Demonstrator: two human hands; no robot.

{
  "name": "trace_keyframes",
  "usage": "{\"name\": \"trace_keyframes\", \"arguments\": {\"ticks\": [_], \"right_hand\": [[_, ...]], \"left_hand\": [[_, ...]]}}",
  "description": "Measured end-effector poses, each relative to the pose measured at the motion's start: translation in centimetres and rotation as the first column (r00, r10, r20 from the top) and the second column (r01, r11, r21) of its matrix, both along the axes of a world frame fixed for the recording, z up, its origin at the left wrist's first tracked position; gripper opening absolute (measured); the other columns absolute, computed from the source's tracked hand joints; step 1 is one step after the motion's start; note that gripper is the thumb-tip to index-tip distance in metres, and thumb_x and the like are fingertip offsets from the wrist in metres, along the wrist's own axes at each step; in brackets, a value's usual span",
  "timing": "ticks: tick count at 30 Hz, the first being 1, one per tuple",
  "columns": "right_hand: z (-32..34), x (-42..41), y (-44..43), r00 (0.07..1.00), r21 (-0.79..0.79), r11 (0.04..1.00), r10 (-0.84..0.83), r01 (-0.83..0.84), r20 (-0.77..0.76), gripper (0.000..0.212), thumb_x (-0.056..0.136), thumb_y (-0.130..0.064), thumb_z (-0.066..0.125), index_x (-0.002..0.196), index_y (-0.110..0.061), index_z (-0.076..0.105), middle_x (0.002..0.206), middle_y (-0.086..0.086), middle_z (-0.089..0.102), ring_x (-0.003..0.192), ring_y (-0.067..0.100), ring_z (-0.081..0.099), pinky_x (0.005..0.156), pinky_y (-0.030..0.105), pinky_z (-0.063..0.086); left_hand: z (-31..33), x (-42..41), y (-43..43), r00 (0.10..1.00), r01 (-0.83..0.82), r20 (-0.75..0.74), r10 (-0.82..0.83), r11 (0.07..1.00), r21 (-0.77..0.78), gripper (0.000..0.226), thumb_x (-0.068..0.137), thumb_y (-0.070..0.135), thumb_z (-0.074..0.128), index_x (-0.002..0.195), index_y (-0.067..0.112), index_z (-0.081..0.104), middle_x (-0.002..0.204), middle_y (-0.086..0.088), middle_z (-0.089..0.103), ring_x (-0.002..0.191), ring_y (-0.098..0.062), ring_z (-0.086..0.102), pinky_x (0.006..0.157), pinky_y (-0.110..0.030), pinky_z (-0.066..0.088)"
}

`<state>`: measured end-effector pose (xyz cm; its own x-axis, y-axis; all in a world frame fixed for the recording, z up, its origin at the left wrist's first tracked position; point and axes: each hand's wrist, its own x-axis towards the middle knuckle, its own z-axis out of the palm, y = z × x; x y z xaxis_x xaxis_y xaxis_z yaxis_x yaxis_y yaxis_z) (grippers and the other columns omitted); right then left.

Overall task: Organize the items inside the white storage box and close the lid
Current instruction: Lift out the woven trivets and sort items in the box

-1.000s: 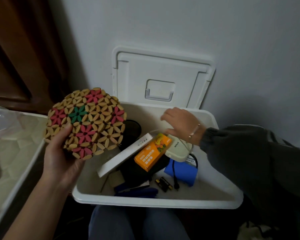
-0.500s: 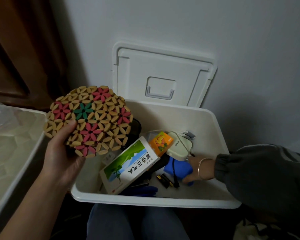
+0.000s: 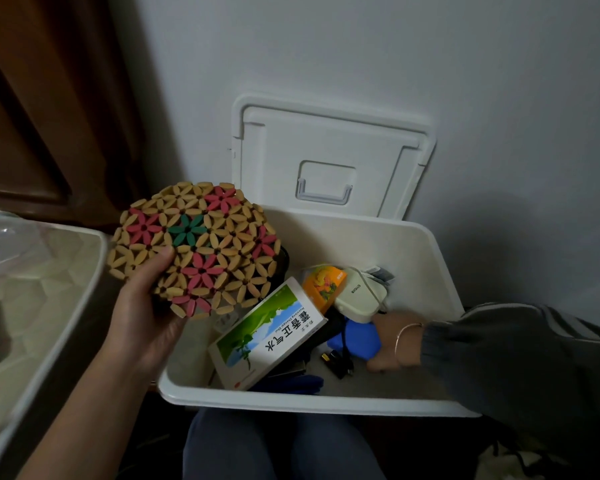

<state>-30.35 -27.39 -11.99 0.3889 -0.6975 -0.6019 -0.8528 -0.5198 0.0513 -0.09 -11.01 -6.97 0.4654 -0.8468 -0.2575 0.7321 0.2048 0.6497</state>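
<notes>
The white storage box (image 3: 440, 258) stands open against the wall, its lid (image 3: 329, 161) leaning upright behind it. My left hand (image 3: 146, 313) grips a round bamboo trivet (image 3: 194, 247) with red and green flowers above the box's left edge. My right hand (image 3: 392, 341) reaches into the box from the right and touches a blue pouch (image 3: 357, 337); its fingers are hidden behind the pouch. Inside lie a green and white medicine box (image 3: 271, 334), an orange packet (image 3: 323, 280), a cream device (image 3: 357, 296), small batteries (image 3: 336, 362) and a dark blue cloth (image 3: 291, 382).
A pale tray-like surface (image 3: 49, 292) with a clear plastic container (image 3: 0, 244) sits to the left. Dark wooden furniture (image 3: 42, 98) stands behind it. My knees (image 3: 278, 445) are just below the box's front rim.
My right hand left the back of the box and came down to the blue pouch at the right. The medicine box tipped flat, face up. The trivet rose slightly.
</notes>
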Motion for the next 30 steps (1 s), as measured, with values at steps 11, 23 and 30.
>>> {"name": "trace_keyframes", "arguments": {"ticks": [11, 23, 30], "right_hand": [[11.2, -0.8, -4.3, 0.959, -0.126, 0.988, -0.050, 0.089, 0.279, 0.046, 0.067, -0.051, 0.075, 0.104, -0.024, 0.067, 0.096, -0.003, 0.064, 0.084, 0.014, 0.055, 0.075, 0.022, 0.040], [8.5, 3.8, -7.3, 0.816, -0.263, 0.960, 0.228, -0.097, 0.532, 0.055, 0.066, -0.045, 0.079, 0.111, -0.019, 0.061, 0.096, 0.002, 0.059, 0.088, 0.021, 0.055, 0.083, 0.033, 0.046], [4.0, 5.5, -6.2, 0.849, -0.260, 0.951, 0.272, -0.167, 0.453, 0.081, 0.073, -0.047, 0.074, 0.140, -0.016, 0.040, 0.132, 0.008, 0.051, 0.118, 0.026, 0.047, 0.102, 0.034, 0.035]], "left_hand": [[0.0, 0.1, -0.1, 1.000, 0.008, 0.027, -0.009, 1.000, 0.030, 0.037, 0.091, 0.022, 0.059, 0.127, 0.018, 0.053, 0.119, -0.010, 0.068, 0.109, -0.028, 0.066, 0.077, -0.040, 0.058], [0.3, 0.1, 0.1, 1.000, 0.014, 0.009, -0.015, 0.998, 0.055, 0.035, 0.089, 0.023, 0.060, 0.124, 0.018, 0.054, 0.115, -0.011, 0.070, 0.105, -0.028, 0.067, 0.074, -0.040, 0.059], [0.4, 0.0, 0.1, 0.999, 0.025, 0.038, -0.028, 0.996, 0.083, 0.037, 0.088, 0.024, 0.061, 0.124, 0.018, 0.055, 0.116, -0.011, 0.069, 0.105, -0.028, 0.067, 0.074, -0.041, 0.059]]}}
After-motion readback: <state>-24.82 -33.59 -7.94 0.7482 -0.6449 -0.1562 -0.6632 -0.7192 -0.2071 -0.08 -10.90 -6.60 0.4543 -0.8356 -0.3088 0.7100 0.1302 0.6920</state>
